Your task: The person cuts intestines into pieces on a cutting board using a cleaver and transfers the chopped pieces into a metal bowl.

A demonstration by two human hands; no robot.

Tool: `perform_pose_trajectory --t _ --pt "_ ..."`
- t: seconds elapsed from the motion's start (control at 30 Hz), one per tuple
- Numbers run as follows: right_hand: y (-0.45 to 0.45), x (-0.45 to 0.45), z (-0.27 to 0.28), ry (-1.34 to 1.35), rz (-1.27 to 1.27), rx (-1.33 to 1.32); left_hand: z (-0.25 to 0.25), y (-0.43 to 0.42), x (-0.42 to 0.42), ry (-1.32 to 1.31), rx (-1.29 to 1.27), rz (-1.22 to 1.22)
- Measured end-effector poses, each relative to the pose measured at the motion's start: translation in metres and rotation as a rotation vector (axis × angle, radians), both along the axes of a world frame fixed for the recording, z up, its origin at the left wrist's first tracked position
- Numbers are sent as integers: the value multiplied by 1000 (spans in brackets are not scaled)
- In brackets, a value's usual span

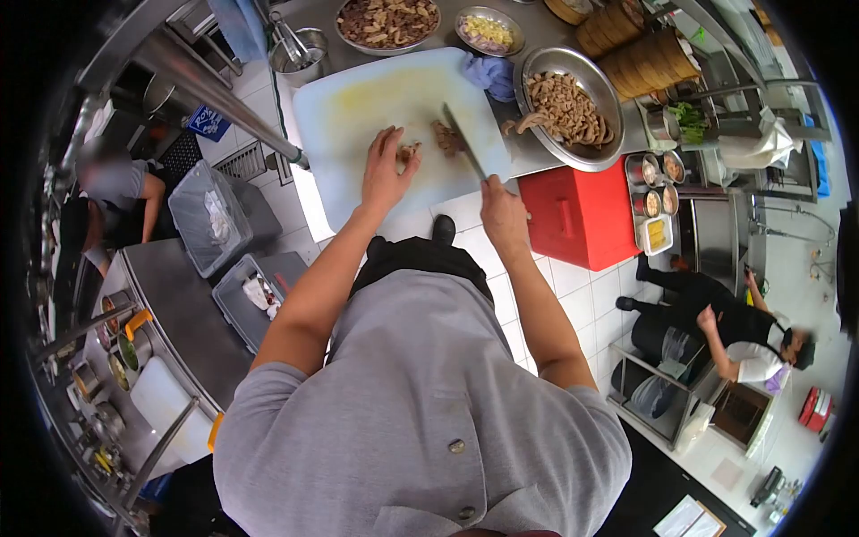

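My right hand point(504, 215) is wrapped around the handle of a kitchen knife point(465, 143), its broad blade pointing up and away over the white cutting board point(358, 116). Just left of the blade lies a piece of brown cooked meat point(445, 137). My left hand point(386, 170) rests on the board with thumb and fingers apart. Small cut meat bits point(408, 152) lie beside its thumb and fingertips; whether the fingers touch them I cannot tell. To the right, a large steel bowl point(612, 98) holds many meat strips, some at its left rim.
A bowl of sliced meat point(389, 22), a bowl of yellow and pale pieces point(489, 31) and a blue cloth point(489, 74) sit behind the board. Bamboo steamers point(649, 67) stand back right, a red box point(577, 215) below. Two co-workers point(716, 313) are off to the sides.
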State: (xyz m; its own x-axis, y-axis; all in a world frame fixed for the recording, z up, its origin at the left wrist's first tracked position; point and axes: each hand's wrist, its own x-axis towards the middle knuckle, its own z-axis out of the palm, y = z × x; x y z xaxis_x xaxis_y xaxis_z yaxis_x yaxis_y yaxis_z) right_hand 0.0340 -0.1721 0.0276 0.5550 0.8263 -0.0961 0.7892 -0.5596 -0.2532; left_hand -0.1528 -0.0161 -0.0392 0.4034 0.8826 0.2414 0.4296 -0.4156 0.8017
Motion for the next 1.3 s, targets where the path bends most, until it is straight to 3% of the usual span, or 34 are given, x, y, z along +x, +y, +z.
perform_pose_trajectory --t 0.1,0.17,0.2,0.23,0.3,0.33,0.43,0.63,0.67,0.8,0.9,0.93,1.0,1.03,1.07,1.1,1.13,1.2,1.3 --pt "2 4 -14 181 61 122 -11 1 19 153 106 8" --pt "0 18 -26 417 -43 281 -13 1 29 169 93 6" --pt "1 21 -27 651 -207 257 -14 0 35 179 77 4" --pt "0 24 -27 652 -199 251 -15 0 41 180 74 13" --pt "-5 23 -24 1033 -238 194 -19 -1 53 181 111 18" --pt "-1 16 -25 1093 -205 232 -15 -2 59 187 105 24" --pt "14 -5 -38 1052 -100 162 -12 -5 74 178 112 78" --pt "40 -21 -22 1140 -18 71 -7 8 89 -183 -24 349" --pt "39 -14 -17 1130 0 112 -4 9 95 -146 122 377" --pt "18 30 -18 909 7 378 55 6 160 -330 122 228" --pt "-5 88 20 735 -57 565 90 16 237 -428 267 91" --pt "-14 104 57 791 -150 509 101 19 263 -433 273 84" --pt "-38 147 48 542 -183 578 115 26 306 -533 171 -74" --pt "-45 157 70 567 -271 591 115 35 317 -537 174 -82" --pt "-59 176 62 461 -261 629 113 45 321 -462 141 -160" --pt "-70 187 76 469 -439 502 111 54 320 -384 108 -238" --pt "-83 199 72 416 -425 579 109 62 308 -382 109 -247" --pt "-106 216 66 408 -465 645 99 84 253 -255 276 -146" --pt "-130 234 49 441 -553 640 47 114 135 211 350 31"
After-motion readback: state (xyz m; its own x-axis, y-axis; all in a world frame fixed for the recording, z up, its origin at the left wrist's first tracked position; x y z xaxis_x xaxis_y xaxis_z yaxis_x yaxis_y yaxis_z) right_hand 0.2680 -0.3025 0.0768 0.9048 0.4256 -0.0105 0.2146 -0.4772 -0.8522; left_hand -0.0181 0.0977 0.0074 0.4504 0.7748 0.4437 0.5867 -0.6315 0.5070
